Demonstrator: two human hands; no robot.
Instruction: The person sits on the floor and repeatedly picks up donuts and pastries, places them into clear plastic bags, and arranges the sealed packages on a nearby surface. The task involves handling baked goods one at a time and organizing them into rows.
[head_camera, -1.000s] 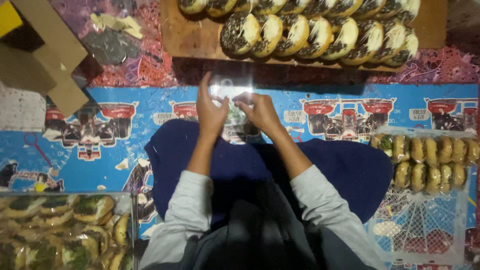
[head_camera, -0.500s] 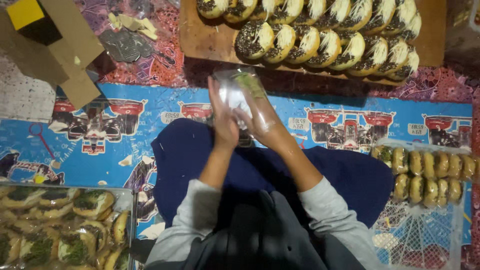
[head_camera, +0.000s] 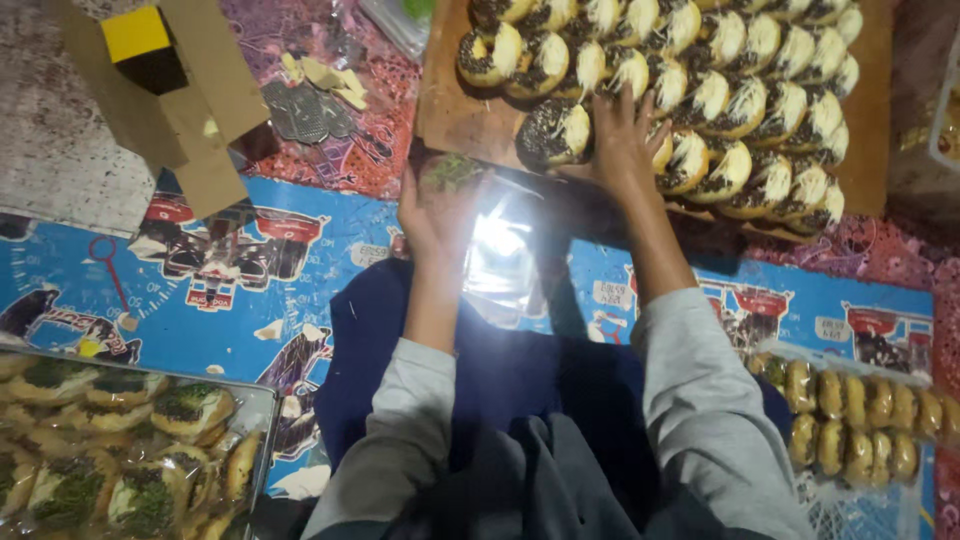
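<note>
1. Clear plastic, a small bag (head_camera: 500, 255), is held up by the left hand (head_camera: 437, 215) over the blue printed mat (head_camera: 200, 290), fingers closed on its edge.
2. A chocolate-topped doughnut (head_camera: 553, 133) is touched by the right hand (head_camera: 622, 135), fingers spread apart.
3. Rows of doughnuts are carried on the wooden board (head_camera: 455, 115).
4. Bagged doughnuts are seen in a tray (head_camera: 262, 400) at lower left.
</note>
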